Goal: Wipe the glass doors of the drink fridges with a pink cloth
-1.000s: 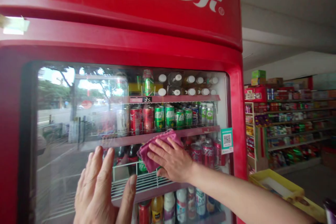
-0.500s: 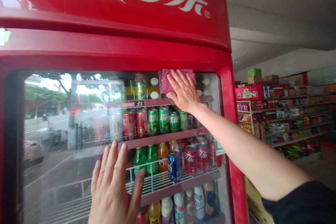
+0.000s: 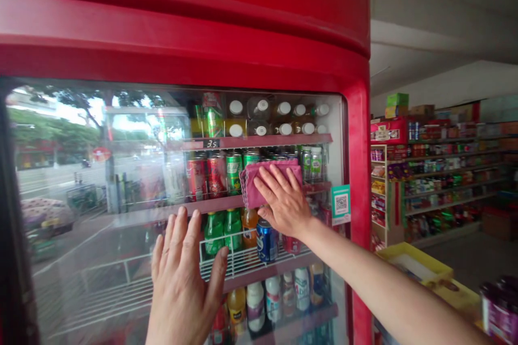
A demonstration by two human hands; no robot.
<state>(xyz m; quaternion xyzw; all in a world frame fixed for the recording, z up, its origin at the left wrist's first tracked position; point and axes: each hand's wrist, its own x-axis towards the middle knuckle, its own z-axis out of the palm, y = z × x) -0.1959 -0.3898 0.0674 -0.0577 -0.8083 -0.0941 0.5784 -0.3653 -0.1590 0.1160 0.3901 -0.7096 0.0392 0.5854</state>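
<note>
A pink cloth (image 3: 259, 183) with a scalloped edge is spread against the glass door (image 3: 137, 183) of a red drinks fridge. My right hand (image 3: 285, 199) presses the cloth to the glass, fingers laid over it, in front of the second shelf of cans. Lower and to the left, my left hand (image 3: 184, 275) is raised with its palm toward the door and its fingers apart, holding nothing. Whether it touches the glass I cannot tell. Behind the door stand green cans (image 3: 233, 172), a blue can (image 3: 267, 241) and several bottles (image 3: 256, 306).
A QR-code sticker (image 3: 341, 204) is on the door's right side. The red fridge frame (image 3: 358, 172) borders the glass, which reflects a street and trees. To the right are stocked store shelves (image 3: 445, 175), a yellow box (image 3: 416, 264) and purple containers (image 3: 502, 307).
My right hand has slid the cloth down the glass from the top shelf to the second. My left hand stays raised and open. The view has tipped downward.
</note>
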